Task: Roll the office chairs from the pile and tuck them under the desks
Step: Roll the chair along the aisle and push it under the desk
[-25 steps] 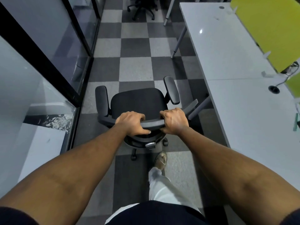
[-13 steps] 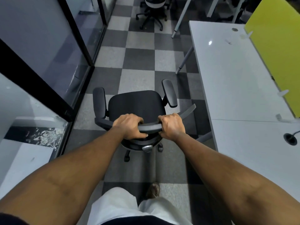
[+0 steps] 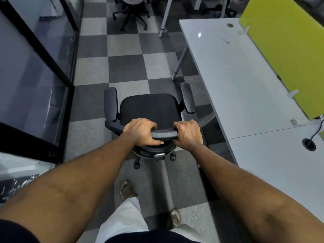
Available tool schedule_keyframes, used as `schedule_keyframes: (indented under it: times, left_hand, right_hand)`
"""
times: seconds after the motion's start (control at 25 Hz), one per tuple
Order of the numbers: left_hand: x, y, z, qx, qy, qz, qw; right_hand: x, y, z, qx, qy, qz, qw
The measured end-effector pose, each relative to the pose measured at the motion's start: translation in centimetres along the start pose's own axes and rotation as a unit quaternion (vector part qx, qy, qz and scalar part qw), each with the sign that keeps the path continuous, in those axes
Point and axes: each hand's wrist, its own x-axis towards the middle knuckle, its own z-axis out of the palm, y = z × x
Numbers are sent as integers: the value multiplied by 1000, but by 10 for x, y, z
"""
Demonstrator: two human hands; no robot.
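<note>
A black office chair (image 3: pixel 150 109) with two padded armrests stands on the checkered carpet in front of me, seen from behind and above. My left hand (image 3: pixel 141 131) grips the top edge of its backrest on the left, and my right hand (image 3: pixel 188 135) grips the same edge on the right. The long white desk (image 3: pixel 245 81) runs along the right side, its near edge just right of the chair's right armrest. Most of the chair's wheeled base is hidden under the seat.
A glass partition with black frames (image 3: pixel 40 67) lines the left of the aisle. Another office chair (image 3: pixel 131 9) stands far ahead. A yellow-green divider panel (image 3: pixel 287 42) rises along the desk's far side. A slanted desk leg (image 3: pixel 180 62) reaches the floor ahead right.
The chair has rolled forward along the aisle with both hands holding the backrest. I have stepped after it, and the far end of the desk and the distant chair have come closer.
</note>
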Motion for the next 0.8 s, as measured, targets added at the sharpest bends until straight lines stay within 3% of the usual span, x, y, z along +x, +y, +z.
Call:
schedule_keyframes:
  times: [0.4,0.8]
  left_hand:
    - [128,-72,-56,37,-34,133,990]
    - [273,-100,-111,82,-57,247,964]
  right_hand:
    - [86,-11,2,5,27,157,987]
    - [177,17,14,-19,75,237,968]
